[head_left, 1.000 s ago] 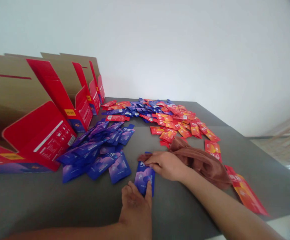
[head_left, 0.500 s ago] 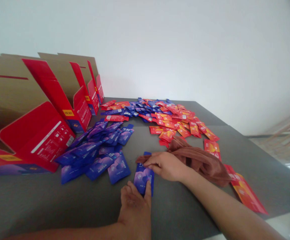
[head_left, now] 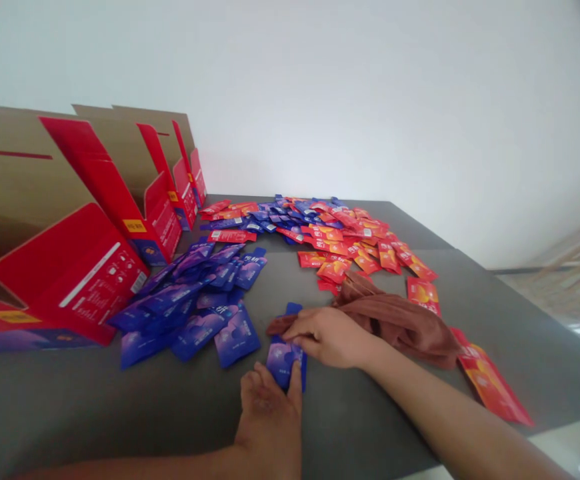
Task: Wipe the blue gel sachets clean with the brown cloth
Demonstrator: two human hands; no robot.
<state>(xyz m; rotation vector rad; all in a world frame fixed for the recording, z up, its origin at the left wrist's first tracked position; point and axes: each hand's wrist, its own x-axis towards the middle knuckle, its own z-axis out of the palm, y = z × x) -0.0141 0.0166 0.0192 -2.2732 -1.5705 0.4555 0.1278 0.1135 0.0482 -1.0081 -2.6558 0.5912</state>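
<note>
Blue sachet [head_left: 285, 355] lying flat on the tabletop [head_left: 370, 417], right between both hands. Left hand [head_left: 269, 415] at its lower end, fingers [head_left: 254, 383] spread apart near the edge, thumb up along its right side. Right hand [head_left: 330, 335] across the top, fingers [head_left: 304, 327] together, no telling if either hand is really gripping. Open red cardboard boxes [head_left: 90, 227] lined up along the left, insides out of sight. Loose pile of blue sachets [head_left: 185, 313] just beside them, red-orange sachets [head_left: 350, 247] scattered farther back, brown cloth [head_left: 395, 320] right next to the right hand, white wall [head_left: 370, 100] behind.
</note>
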